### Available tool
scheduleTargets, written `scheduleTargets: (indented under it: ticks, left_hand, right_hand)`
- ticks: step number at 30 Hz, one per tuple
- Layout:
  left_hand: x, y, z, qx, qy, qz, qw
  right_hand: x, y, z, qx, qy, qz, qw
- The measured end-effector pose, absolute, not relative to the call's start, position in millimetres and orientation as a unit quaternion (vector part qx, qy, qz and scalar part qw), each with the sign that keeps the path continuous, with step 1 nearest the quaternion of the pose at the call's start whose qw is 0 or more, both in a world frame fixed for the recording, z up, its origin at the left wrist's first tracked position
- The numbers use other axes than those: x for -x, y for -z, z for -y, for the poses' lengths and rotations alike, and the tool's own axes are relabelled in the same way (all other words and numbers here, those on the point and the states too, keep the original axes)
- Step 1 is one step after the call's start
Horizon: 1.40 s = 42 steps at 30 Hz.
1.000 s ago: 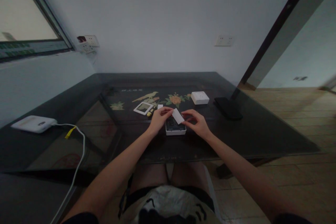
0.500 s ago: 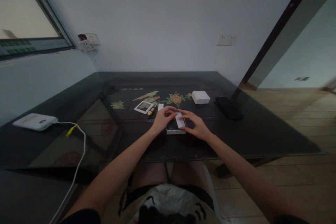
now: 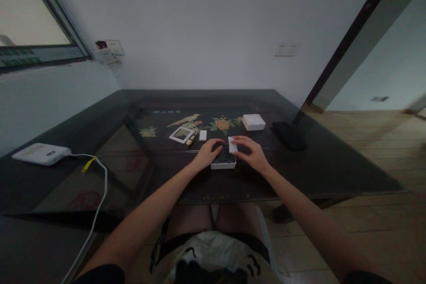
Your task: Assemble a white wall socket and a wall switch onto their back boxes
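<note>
A white box [image 3: 223, 166] with a dark inside lies near the table's front edge, in front of me. My left hand [image 3: 209, 153] curls at the box's left side, its fingers bent over the far left rim; it seems to grip the box. Between the thumb and fingers of my right hand [image 3: 250, 153] is a small white piece [image 3: 232, 145], held over the box's far right corner. Beyond my left hand lie a small white block [image 3: 203, 135], a yellow and black tool [image 3: 192, 139] and a white square frame [image 3: 181, 135].
A closed white box [image 3: 254, 122] stands at the back right of the dark table [image 3: 159, 186], beside a black case [image 3: 289, 136]. On the left lies a white power bank [image 3: 42, 154], its white cable [image 3: 105, 182] hanging over the front edge.
My right hand has lifted the white piece up and to the right, off the middle of the box. My left hand has shifted slightly down and left, uncovering the small white block.
</note>
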<state>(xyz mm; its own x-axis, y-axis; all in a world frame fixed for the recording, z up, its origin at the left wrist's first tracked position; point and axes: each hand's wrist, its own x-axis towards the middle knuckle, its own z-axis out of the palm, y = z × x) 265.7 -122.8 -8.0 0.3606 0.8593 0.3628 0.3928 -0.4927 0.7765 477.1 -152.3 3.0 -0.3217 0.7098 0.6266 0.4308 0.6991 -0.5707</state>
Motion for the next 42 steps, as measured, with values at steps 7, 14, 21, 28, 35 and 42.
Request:
scheduleTargets:
  ticks: [7,14,21,28,35,42]
  left_hand:
    - [-265.6,8.0,121.9,-0.76,-0.381,-0.424,0.312]
    - [-265.1,9.4,122.2,-0.767,-0.378,-0.411,0.316]
    - [-264.5,9.3,122.3,-0.77,-0.372,-0.412,0.314]
    - [-265.4,8.7,123.1,-0.778,-0.363,-0.411,0.308]
    - [-265.5,9.2,123.5,-0.777,-0.364,-0.413,0.304]
    - [-265.2,10.8,122.1,-0.778,-0.363,-0.413,0.303]
  right_hand:
    - [-470.7,1.1,154.6,0.337,-0.139,0.838,0.406]
    - [-468.2,6.0,151.0,0.334,-0.138,0.844,0.397]
    - [-466.2,8.7,148.7,0.334,-0.142,0.844,0.395]
    - [-468.5,6.7,149.5,0.335,-0.12,0.852,0.383]
    - [-468.1,5.2,151.1,0.334,-0.122,0.852,0.385]
    - [-468.5,6.6,151.3,0.34,-0.125,0.845,0.394]
